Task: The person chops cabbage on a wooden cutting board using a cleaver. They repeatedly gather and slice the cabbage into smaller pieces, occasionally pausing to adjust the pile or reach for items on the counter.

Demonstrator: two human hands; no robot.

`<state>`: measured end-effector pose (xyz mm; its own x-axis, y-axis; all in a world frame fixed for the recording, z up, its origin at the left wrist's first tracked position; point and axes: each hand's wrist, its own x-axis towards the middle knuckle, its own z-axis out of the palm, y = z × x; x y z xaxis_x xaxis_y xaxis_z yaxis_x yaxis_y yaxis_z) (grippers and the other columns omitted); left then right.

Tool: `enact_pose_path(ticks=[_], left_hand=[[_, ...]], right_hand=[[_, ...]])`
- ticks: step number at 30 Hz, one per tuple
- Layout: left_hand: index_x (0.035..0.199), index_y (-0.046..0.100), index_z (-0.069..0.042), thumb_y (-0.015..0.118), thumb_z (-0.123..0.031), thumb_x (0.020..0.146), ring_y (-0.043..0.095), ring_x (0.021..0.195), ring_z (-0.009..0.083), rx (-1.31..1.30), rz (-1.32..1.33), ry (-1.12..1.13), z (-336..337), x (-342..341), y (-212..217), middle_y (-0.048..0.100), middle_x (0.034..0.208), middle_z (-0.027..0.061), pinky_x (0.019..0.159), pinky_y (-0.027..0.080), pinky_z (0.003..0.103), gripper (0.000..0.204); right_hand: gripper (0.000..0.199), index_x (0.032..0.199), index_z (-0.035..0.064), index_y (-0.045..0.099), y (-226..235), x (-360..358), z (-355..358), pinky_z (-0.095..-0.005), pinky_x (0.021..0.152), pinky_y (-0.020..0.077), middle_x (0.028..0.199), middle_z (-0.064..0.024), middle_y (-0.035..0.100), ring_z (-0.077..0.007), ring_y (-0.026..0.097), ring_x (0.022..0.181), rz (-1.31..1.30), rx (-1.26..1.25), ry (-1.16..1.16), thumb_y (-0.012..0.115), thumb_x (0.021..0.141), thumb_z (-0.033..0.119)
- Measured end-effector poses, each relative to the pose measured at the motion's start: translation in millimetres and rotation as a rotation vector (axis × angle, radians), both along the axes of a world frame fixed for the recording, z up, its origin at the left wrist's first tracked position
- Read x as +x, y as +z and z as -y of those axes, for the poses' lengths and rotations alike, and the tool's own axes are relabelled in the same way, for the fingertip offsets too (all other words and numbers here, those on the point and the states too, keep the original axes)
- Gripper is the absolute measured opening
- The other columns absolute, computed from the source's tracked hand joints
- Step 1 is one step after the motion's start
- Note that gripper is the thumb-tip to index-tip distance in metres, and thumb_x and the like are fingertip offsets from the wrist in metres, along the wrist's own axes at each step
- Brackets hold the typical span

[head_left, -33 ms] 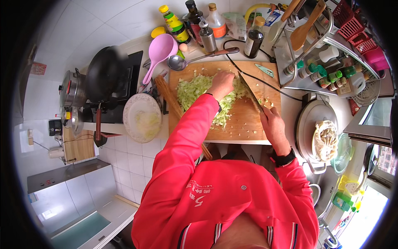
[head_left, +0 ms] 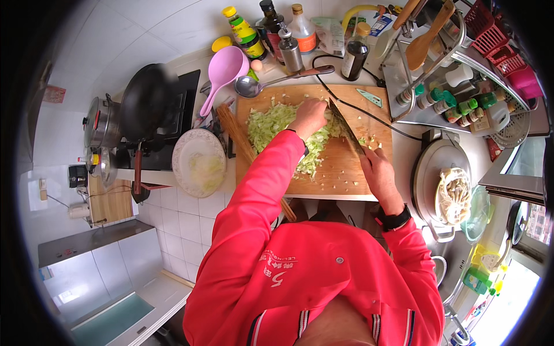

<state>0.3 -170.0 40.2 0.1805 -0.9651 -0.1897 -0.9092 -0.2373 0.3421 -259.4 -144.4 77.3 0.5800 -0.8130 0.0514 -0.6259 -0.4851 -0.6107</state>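
My right hand (head_left: 378, 173) is wrapped round the handle of a kitchen knife (head_left: 345, 128). Its dark blade slants up and left across the wooden cutting board (head_left: 375, 183), beside a heap of chopped pale-green cabbage (head_left: 270, 122). Over the heap's far right part, my left hand (head_left: 310, 117) is curled, close to the tip end of the blade. The fingertips of that hand are turned down out of sight, so what they grip is hidden. Small cabbage bits lie scattered right of the blade.
Left of the board are a bundle of thin sticks (head_left: 235, 134), a patterned plate (head_left: 183, 143) and a black wok (head_left: 144, 104). A ladle (head_left: 248, 87), pink scoop (head_left: 226, 68) and bottles (head_left: 355, 57) stand behind. A black cord (head_left: 369, 114) crosses the board; a lidded pot (head_left: 430, 173) sits right.
My right hand and the knife have shifted very slightly left, toward the cabbage heap. My left hand stays at nearly the same spot.
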Motion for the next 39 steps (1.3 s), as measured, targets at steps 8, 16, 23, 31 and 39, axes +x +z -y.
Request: enact_pose_path(ticks=[8,16,23,31,39], left_hand=[[0.099,0.063,-0.003,0.073,-0.015,0.07,0.06,0.098,0.0355,-0.269,-0.183,0.023,-56.0,34.2,27.5,0.063,0.101,0.016,0.084,0.048,0.043,0.033],[0.109,0.061,-0.005,0.076,-0.02,0.073,0.056,0.107,0.0351,-0.583,-0.062,0.054,-139.6,49.7,32.2,0.06,0.111,0.0163,0.09,0.048,0.042,0.043],[0.118,0.057,-0.009,0.076,-0.021,0.074,0.048,0.119,0.0324,-0.451,0.053,0.121,-158.8,32.7,1.6,0.049,0.128,0.0112,0.097,0.045,0.04,0.05],[0.124,0.054,-0.004,0.071,-0.02,0.079,0.045,0.123,0.0342,-0.719,-0.131,0.292,-181.9,28.7,3.2,0.051,0.131,0.0134,0.104,0.037,0.045,0.051],[0.124,0.054,-0.002,0.058,-0.023,0.089,0.037,0.132,0.0342,-0.544,0.154,0.634,-193.9,17.6,-27.8,0.049,0.134,0.0138,0.108,0.026,0.054,0.041]], right_hand=[[0.029,0.117,0.0046,0.062,22.4,25.5,-12.5,-0.0421,0.07,0.0478,0.085,-0.0184,0.057,-0.0373,0.059,0.079,0.169,0.272,0.084,0.057,0.09,0.017],[0.028,0.117,0.0084,0.062,31.5,51.9,-35.4,-0.041,0.064,0.0488,0.085,-0.0142,0.055,-0.0329,0.06,0.073,0.035,-0.049,0.249,0.058,0.09,0.017],[0.034,0.119,0.0144,0.059,11.0,63.0,-35.4,-0.0433,0.061,0.0517,0.09,-0.0124,0.057,-0.0329,0.063,0.073,-0.137,-0.101,0.325,0.062,0.087,0.024],[0.036,0.122,0.0076,0.056,44.1,68.0,-32.8,-0.0435,0.065,0.051,0.093,-0.0158,0.064,-0.0351,0.064,0.078,-0.152,-0.139,0.319,0.061,0.089,0.022],[0.015,0.101,0.0089,0.055,-6.4,119.8,-38.2,-0.0439,0.049,0.0511,0.078,-0.0145,0.062,-0.033,0.064,0.062,-0.263,-0.366,0.333,0.054,0.09,0.019]])
